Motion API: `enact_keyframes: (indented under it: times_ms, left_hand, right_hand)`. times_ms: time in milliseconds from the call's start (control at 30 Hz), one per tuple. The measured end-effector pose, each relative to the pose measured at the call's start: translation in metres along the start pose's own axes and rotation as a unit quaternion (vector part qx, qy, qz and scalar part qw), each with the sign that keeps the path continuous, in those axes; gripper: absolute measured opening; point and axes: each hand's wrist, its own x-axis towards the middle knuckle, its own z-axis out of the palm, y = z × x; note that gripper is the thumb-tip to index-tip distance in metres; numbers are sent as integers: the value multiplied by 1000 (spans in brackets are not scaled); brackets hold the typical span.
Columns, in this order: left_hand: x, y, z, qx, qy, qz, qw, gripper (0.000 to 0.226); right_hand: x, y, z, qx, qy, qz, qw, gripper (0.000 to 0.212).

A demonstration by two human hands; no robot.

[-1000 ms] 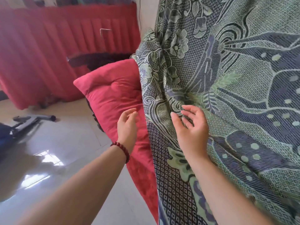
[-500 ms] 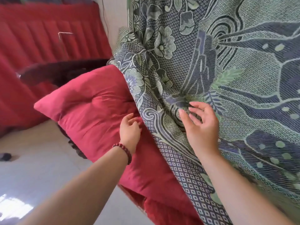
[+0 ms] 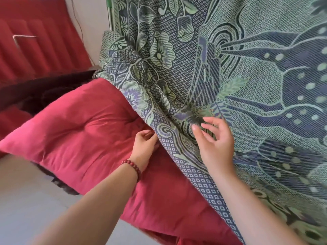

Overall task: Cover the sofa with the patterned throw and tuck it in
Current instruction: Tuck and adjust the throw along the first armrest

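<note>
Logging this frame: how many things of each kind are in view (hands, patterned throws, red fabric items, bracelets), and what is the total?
Hands: 2, the left hand and the right hand
Patterned throws: 1, the green-and-blue throw
Red fabric items: 2, the sofa cushion and the curtain
Bracelets: 1, the red bead bracelet on the left wrist
Total: 6

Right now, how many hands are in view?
2. The left hand, wearing a bracelet, is on the cushion at the edge of the throw; the right hand is over the throw, fingers spread. None looks hidden.
</note>
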Motion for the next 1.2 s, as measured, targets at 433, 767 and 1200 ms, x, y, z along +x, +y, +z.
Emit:
enact_keyframes:
  times_ms: [433,767,1200]
  left_hand:
    - [7,11,36,-47,-105,-28,993,20]
    - [-39,39,-24,72,-11,48,996,22]
    - [-111,77,-129,168,188,103,962,23]
  right_hand:
    - [-10,5,-9,5,0,-8,1000,25]
    - [-28,-25,24,56,-38,-25,997,25]
    - [-59,-55,63,124,-75,-16,989,23]
